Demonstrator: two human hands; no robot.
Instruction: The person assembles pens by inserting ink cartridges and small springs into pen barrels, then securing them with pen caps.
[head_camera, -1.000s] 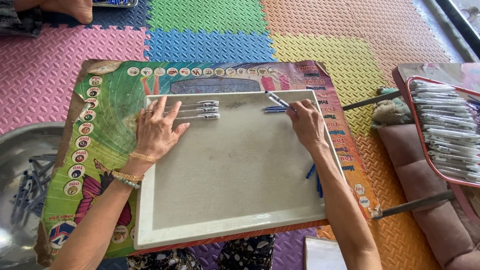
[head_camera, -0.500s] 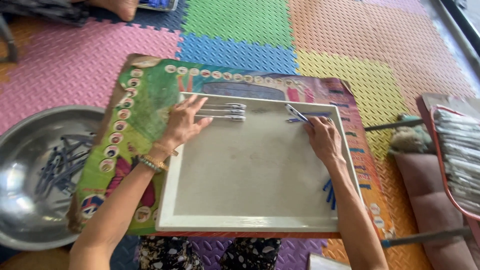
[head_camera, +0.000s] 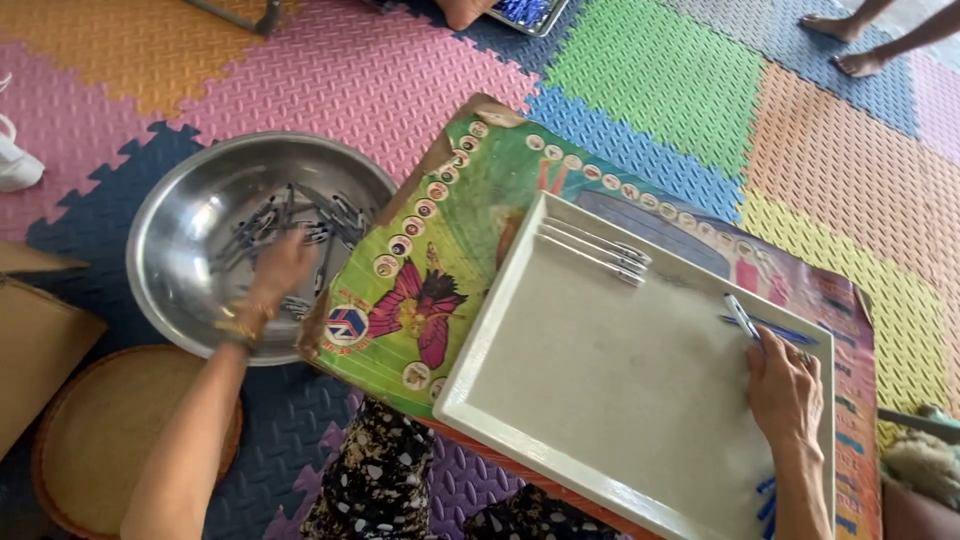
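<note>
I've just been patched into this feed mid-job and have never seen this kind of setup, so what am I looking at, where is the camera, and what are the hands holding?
There is no machine here: a person sits on a floor of coloured foam mats and works with bare hands. The single picture comes from a camera on that person's head, looking down.

In front of them a colourful printed board carries a white tray. A few pens lie side by side at the tray's far edge.

The left hand reaches into a metal bowl of pen parts; it is blurred, so any grip is unclear. The right hand rests on the tray, holding a blue and white pen.

The bare feet at the top belong to other people.
</note>
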